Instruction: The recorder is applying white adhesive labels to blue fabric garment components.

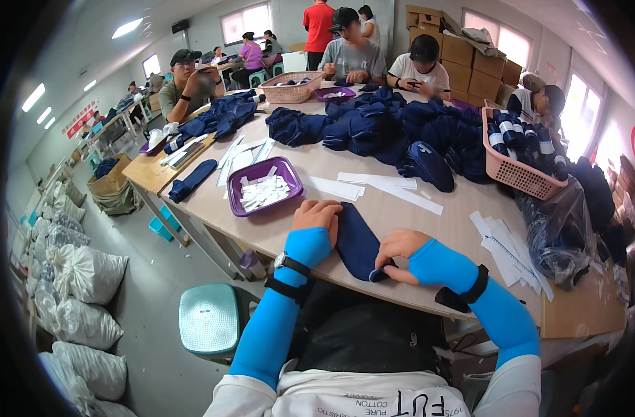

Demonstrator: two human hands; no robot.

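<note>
A navy sock lies flat on the table in front of me, slanting toward the front edge. At its far end, my left hand presses and grips the left side with bent fingers; the thumb is mostly hidden. My right hand pinches the near end between thumb and fingers, where the opening folds a little. Just beyond my left hand stands a purple basket of small white tags. White paper strips lie beyond the sock. Another navy sock rests at the table's left.
Navy socks are heaped across the table. At right, a pink basket holds banded rolls beside a clear plastic bag and loose strips. Several people sit opposite. A teal stool and white sacks stand left.
</note>
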